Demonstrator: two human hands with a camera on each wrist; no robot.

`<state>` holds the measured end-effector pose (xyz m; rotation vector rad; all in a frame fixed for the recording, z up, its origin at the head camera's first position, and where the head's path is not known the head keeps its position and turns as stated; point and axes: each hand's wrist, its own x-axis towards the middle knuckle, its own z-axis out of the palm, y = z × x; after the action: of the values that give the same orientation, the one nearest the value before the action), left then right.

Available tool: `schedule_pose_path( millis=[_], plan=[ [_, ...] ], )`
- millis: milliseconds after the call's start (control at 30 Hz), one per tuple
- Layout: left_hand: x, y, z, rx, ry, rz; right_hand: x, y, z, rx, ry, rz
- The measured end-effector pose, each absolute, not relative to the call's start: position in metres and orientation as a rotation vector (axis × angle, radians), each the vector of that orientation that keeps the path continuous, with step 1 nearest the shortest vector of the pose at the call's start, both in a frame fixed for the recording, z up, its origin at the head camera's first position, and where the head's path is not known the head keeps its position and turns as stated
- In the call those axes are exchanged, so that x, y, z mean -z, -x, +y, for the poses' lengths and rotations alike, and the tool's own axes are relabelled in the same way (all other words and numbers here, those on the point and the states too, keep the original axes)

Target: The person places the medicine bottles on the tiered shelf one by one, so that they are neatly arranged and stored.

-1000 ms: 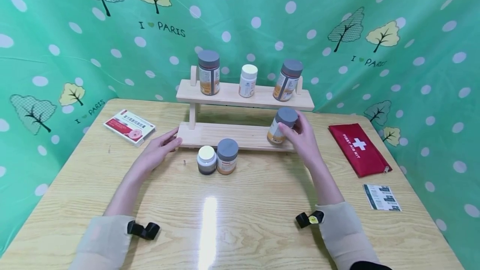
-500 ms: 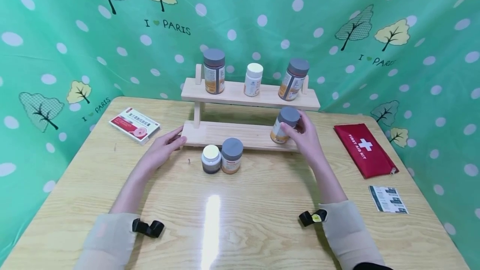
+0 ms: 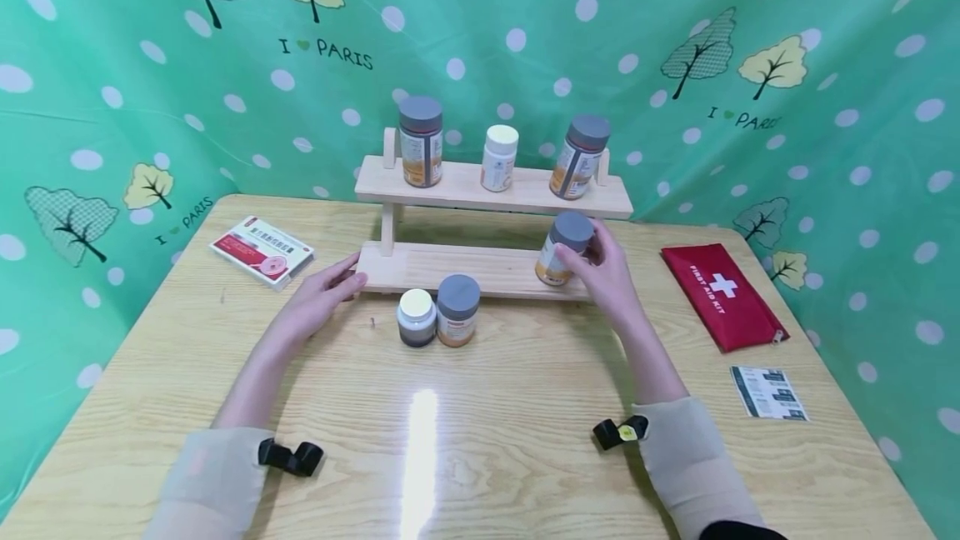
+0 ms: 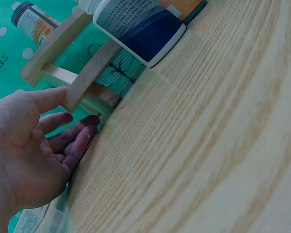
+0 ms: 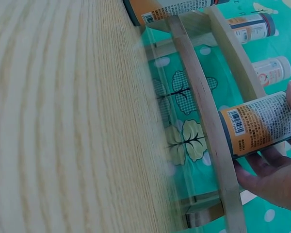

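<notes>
A two-tier wooden shelf (image 3: pixel 491 271) stands at the back of the table. My left hand (image 3: pixel 318 300) holds its lower board at the left front corner, thumb against the front edge and fingers loosely bent by the end. My right hand (image 3: pixel 609 273) grips a grey-capped pill bottle (image 3: pixel 555 261) at the right end of that board; its base is right at the board in the right wrist view. On the upper board stand two taller grey-capped bottles (image 3: pixel 422 144) with a white bottle (image 3: pixel 498 161) between them. Before the shelf, a white-capped bottle (image 3: pixel 416 319) and a grey-capped bottle (image 3: pixel 457 311) stand side by side.
Left of the shelf lies a red and white medicine box (image 3: pixel 262 251). At the right are a red first aid pouch (image 3: pixel 720 294) and a printed blister pack (image 3: pixel 768 392). A green dotted curtain (image 3: pixel 480 32) hangs close behind the shelf.
The head view shifts slightly sideways and back. Both hands keep their holds, and the bottles stay where they were.
</notes>
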<state>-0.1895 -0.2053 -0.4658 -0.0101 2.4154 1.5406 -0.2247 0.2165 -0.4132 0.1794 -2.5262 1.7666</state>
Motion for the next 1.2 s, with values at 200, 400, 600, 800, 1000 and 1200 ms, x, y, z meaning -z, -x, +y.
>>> schedule_pose_path(
  millis=[200, 400, 600, 800, 1000, 1200],
  plan=[
    [0.467, 0.19, -0.206, -1.547, 0.011, 2.404, 0.413, 0.225, 0.216, -1.774, -0.179, -2.538],
    [0.467, 0.191, -0.208, -1.536, 0.033, 2.39, 0.413, 0.225, 0.217, -1.772, -0.177, -2.556],
    [0.466, 0.192, -0.208, -1.535, 0.024, 2.396, 0.415, 0.226, 0.217, -1.773, -0.192, -2.547],
    [0.467, 0.191, -0.207, -1.541, 0.031, 2.387, 0.412, 0.223, 0.22, -1.769, -0.168, -2.552],
    [0.468, 0.191, -0.204, -1.558, 0.004, 2.38, 0.391, 0.214, 0.227, -1.743, -0.149, -2.431],
    [0.468, 0.192, -0.206, -1.548, 0.01, 2.395, 0.359, 0.206, 0.218, -1.703, -0.225, -2.11]
  ],
)
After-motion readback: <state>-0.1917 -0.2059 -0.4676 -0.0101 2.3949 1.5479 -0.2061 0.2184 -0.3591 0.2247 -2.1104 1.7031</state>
